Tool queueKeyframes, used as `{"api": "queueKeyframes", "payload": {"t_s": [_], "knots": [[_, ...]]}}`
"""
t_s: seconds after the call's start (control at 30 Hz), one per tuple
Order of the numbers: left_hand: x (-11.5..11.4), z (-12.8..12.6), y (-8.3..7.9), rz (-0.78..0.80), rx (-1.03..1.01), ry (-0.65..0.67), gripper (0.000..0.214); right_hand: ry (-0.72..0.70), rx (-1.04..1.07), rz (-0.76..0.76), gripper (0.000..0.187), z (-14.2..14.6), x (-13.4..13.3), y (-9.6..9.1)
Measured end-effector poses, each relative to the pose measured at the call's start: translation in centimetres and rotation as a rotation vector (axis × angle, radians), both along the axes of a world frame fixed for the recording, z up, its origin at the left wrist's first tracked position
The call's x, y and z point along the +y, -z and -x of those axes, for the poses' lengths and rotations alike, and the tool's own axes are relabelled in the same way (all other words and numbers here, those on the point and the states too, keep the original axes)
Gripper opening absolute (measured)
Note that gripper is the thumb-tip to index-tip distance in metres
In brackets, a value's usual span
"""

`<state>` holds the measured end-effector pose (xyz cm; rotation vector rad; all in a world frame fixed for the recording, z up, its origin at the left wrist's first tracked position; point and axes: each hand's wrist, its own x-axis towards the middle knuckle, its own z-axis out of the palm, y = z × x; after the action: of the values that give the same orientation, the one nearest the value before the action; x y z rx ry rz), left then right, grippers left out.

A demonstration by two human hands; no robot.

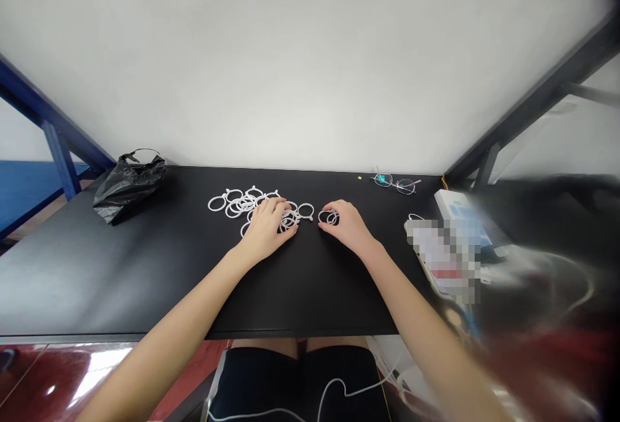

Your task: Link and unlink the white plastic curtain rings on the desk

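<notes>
The left hand (266, 229) is lying over a heap of white plastic rings (246, 203) on the black table (145, 267), its grip spread apart. The right hand (347, 225) is touching a separate white ring (328, 217) just beside the heap, its grip possibly clamped, though I cannot tell.

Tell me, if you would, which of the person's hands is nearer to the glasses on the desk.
Right. The right hand rests closer, short of the glasses and to their left; the left hand lies farther left, on the white plastic rings.
</notes>
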<state>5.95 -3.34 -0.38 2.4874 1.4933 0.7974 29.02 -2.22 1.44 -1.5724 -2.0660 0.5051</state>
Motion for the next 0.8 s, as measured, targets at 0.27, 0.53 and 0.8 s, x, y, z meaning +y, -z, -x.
{"api": "queueKeyframes", "payload": {"t_s": [0.27, 0.53, 0.8], "knots": [[-0.07, -0.05, 0.09, -0.006, 0.001, -0.002, 0.033, 0.004, -0.026, -0.004, 0.022, 0.13, 0.01, -0.18], [-0.12, -0.02, 0.06, -0.012, -0.010, -0.005, 0.033, 0.070, 0.036, -0.095, 0.017, 0.28, 0.08, -0.29], [-0.14, -0.09, 0.05, -0.017, -0.018, 0.000, 0.030, 0.029, 0.046, -0.024, 0.016, -0.05, 0.19, -0.09]]}}
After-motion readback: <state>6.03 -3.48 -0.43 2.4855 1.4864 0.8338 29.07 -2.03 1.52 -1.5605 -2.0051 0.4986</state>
